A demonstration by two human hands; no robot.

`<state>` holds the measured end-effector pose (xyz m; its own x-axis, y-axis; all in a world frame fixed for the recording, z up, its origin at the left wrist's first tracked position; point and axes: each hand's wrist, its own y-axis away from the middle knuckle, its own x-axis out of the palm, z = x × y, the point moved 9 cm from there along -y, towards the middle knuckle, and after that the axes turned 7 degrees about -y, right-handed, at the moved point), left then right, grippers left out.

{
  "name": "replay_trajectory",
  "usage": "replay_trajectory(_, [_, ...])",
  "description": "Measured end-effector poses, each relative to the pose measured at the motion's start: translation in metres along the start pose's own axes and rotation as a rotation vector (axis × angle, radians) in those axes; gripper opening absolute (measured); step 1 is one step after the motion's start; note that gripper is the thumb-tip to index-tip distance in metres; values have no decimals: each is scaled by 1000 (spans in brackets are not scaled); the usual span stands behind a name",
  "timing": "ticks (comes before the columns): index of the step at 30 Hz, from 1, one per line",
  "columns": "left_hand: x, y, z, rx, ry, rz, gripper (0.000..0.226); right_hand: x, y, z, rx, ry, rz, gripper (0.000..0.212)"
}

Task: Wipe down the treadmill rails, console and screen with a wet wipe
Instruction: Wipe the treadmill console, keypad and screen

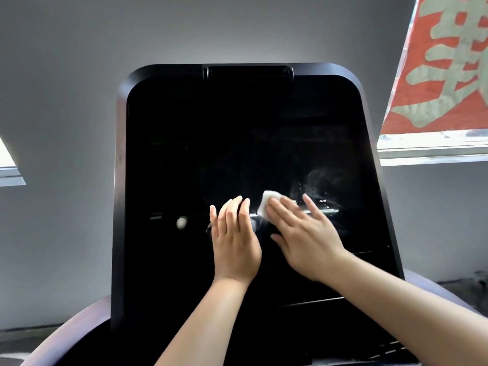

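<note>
A big black screen (237, 154) fills the middle of the view and leans back a little. It is dark and shiny. The right hand (303, 233) lies flat on the lower part of the screen with its fingers straight and spread apart. It presses a small white wipe (265, 204) against the glass. Most of the wipe is under the fingers, and only its left end sticks out past the fingertips. So the right grip is open and flat, pushing the wipe down, not curled round it. To the right of the wipe the glass has faint wet streaks (322, 186) and tiny shiny drops. The left hand (235, 241) is just beside the right one, a bit lower and to the left. Its fingers are straight and close together, pointing up, and they rest on the screen. The left grip is open and holds nothing. The two hands are near each other but do not touch. A small pale spot (181, 222) shows on the glass to the left of the left hand. Behind the screen is a grey wall (66, 101). A red banner (443, 64) with big pale letters hangs at the top right, above a bright window (433, 149).
</note>
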<state>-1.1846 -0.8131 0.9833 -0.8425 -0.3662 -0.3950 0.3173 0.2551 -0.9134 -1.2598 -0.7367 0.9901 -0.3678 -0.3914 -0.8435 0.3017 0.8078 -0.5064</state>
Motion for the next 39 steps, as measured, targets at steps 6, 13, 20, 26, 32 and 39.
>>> replay_trajectory(6, [4,-2,0,2,-26,60,43,-15,-54,1,118,30,83,60])
replay_trajectory(13, [3,-1,1,-6,30,65,44,-17,-39,0,80,25,0,52])
replay_trajectory(20, [2,1,1,-19,29,67,43,-3,-9,13,75,-42,42,58])
replay_trajectory(26, [7,-1,2,-2,2,99,44,-17,-55,2,104,-41,23,57])
replay_trajectory(32, [6,-5,-3,37,86,132,43,-14,-55,5,109,-74,36,61])
replay_trajectory(39, [2,27,-41,276,427,330,51,6,16,9,-3,-243,63,55])
